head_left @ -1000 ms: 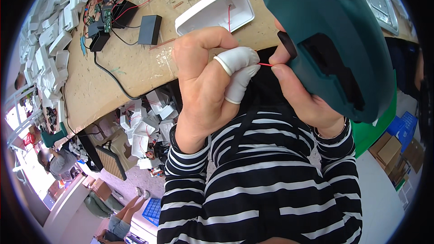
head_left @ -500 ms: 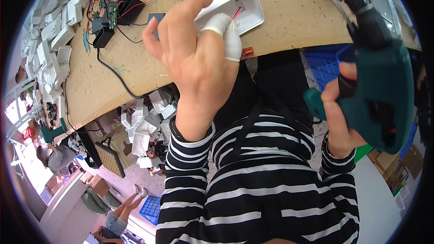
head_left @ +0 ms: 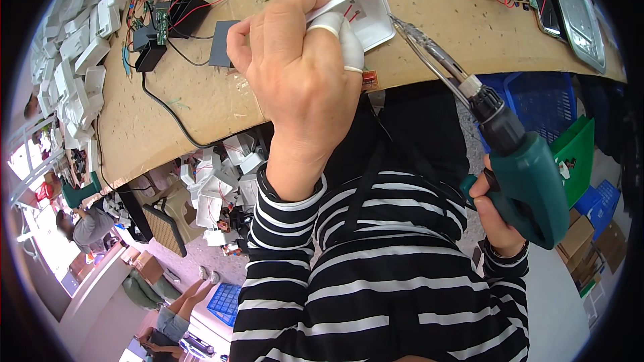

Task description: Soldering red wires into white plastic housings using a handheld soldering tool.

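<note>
My left hand (head_left: 302, 74), with white finger cots on its thumb and a finger, is closed around the side of a white plastic case (head_left: 377, 10) at the table's near edge. The case is tilted with its open side showing, and short red wires (head_left: 351, 13) stick up inside it. In my right hand (head_left: 493, 218) is a green soldering gun (head_left: 533, 181), a finger at its trigger. Its metal tip (head_left: 402, 23) points left and appears at the right rim of the case; whether it touches I cannot tell.
White cases (head_left: 87, 47) are heaped at the far left, with more in a pile (head_left: 215, 191) below the table. Black boxes (head_left: 151, 53) with wires and a dark flat plate (head_left: 221, 43) lie left of my hand. At right stand a blue crate (head_left: 540, 104) and a green bin (head_left: 577, 161).
The soldering gun has swung down and turned left, bringing its tip from the upper right to the case. My left hand and the case have shifted slightly right.
</note>
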Demonstrator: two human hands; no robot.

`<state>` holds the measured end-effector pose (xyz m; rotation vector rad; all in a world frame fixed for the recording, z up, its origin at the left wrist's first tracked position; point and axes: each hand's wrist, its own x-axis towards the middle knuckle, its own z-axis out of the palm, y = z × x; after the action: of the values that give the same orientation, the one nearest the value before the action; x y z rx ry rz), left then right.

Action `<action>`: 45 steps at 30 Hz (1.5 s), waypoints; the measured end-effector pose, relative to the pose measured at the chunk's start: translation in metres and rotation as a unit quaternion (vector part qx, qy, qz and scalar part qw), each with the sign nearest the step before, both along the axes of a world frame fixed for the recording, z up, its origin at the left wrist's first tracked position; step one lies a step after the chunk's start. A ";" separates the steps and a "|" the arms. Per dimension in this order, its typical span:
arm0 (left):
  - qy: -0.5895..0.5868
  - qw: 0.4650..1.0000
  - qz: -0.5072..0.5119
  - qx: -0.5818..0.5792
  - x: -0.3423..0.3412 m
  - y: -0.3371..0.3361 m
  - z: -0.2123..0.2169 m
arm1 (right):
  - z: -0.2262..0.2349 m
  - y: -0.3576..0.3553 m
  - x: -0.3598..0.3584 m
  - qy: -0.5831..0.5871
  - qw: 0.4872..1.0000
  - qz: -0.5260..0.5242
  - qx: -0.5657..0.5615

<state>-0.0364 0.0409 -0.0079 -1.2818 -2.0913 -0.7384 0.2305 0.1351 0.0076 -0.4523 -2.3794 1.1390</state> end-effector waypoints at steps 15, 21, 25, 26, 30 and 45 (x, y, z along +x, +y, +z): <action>-0.004 1.000 0.000 -0.003 0.000 0.002 0.000 | 0.002 0.015 -0.032 -0.027 0.987 0.100 -0.125; -0.010 1.000 -0.009 -0.009 -0.001 -0.001 0.000 | 0.008 0.010 -0.049 -0.021 0.989 0.049 -0.137; -0.002 1.000 -0.018 0.009 -0.003 0.000 -0.003 | 0.010 0.007 -0.057 -0.005 0.983 -0.031 -0.182; -0.001 1.000 -0.019 0.010 -0.003 0.000 -0.004 | 0.010 0.007 -0.058 -0.006 0.983 -0.031 -0.182; -0.008 1.000 -0.015 0.007 -0.001 0.000 -0.001 | 0.001 0.020 -0.046 -0.018 0.990 0.051 -0.129; -0.002 1.000 -0.019 0.015 -0.002 0.001 -0.003 | 0.008 0.014 -0.052 -0.043 0.994 -0.012 -0.097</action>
<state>-0.0380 0.0416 -0.0109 -1.3090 -2.0573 -0.7865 0.1788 0.1489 0.0154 -0.6047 -2.3383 1.3733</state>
